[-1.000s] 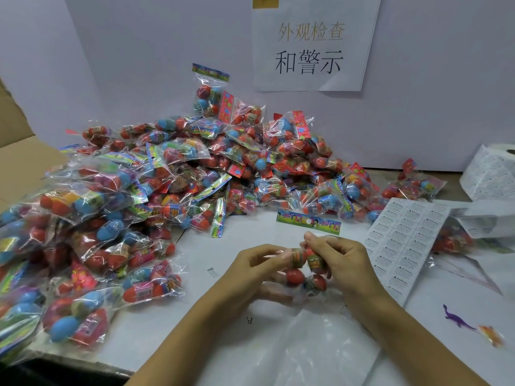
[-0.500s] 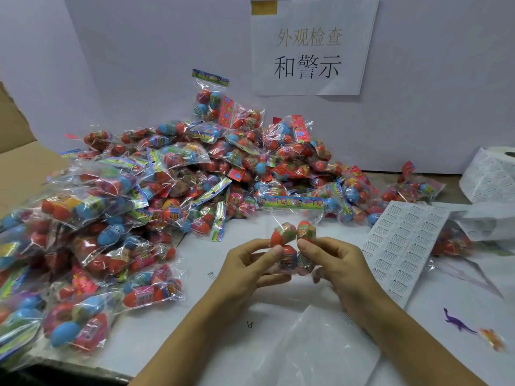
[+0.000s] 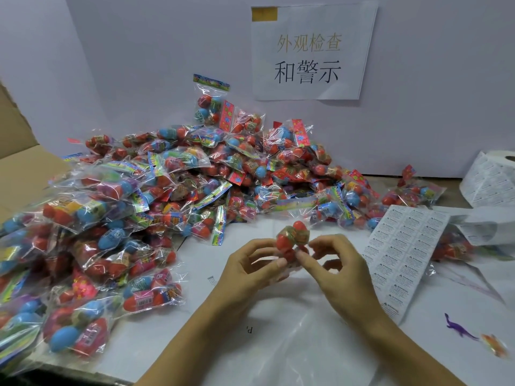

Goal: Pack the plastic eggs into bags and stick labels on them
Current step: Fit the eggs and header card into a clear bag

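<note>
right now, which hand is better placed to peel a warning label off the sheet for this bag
The right hand. The label sheet lies just beside it on the right, while the left hand is farther off with the bag of eggs in between. Both pinch the bag now, so the left could probably hold it alone.

Soft, even light is falling from above; glare is glinting off the near-left bags (image 3: 83, 274), wide-angle bending is blurring the edges, and the hands (image 3: 292, 263) are casting faint shadows.

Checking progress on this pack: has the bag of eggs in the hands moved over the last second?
Yes. The bag of eggs has risen away from the person, toward the pile of packed bags, judged against the label sheet.
</note>
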A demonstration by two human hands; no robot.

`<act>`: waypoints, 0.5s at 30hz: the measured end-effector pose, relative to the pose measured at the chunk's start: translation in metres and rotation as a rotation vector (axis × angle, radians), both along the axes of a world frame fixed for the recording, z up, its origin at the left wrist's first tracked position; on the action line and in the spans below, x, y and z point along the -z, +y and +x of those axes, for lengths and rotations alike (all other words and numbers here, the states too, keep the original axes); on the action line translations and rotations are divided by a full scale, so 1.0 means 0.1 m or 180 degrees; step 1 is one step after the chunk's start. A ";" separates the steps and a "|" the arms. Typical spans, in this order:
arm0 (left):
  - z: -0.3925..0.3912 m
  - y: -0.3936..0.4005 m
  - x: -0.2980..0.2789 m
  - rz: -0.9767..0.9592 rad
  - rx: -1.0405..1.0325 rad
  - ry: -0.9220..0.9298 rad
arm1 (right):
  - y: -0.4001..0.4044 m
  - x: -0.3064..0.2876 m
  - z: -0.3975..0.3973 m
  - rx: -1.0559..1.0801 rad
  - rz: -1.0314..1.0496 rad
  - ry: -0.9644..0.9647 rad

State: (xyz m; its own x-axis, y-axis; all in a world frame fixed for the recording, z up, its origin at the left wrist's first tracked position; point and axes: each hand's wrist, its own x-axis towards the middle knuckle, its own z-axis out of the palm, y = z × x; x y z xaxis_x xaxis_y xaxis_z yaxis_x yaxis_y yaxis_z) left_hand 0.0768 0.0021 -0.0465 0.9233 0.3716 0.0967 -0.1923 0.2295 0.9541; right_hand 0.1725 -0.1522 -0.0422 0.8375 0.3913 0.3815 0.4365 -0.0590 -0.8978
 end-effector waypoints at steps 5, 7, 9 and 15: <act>-0.01 0.03 0.03 0.0343 0.0172 -0.0021 | 0.03 0.01 -0.03 -0.0605 -0.0011 0.0512; 0.00 0.03 0.04 0.0462 -0.0013 -0.0046 | 0.03 0.03 0.00 -0.0613 0.0067 0.0655; 0.02 0.04 0.06 0.0613 -0.0333 -0.0091 | 0.03 0.03 0.03 -0.0555 0.0255 0.0894; 0.03 0.10 0.05 0.0472 -0.0814 0.0118 | 0.03 -0.03 0.09 -0.0787 0.0759 0.1894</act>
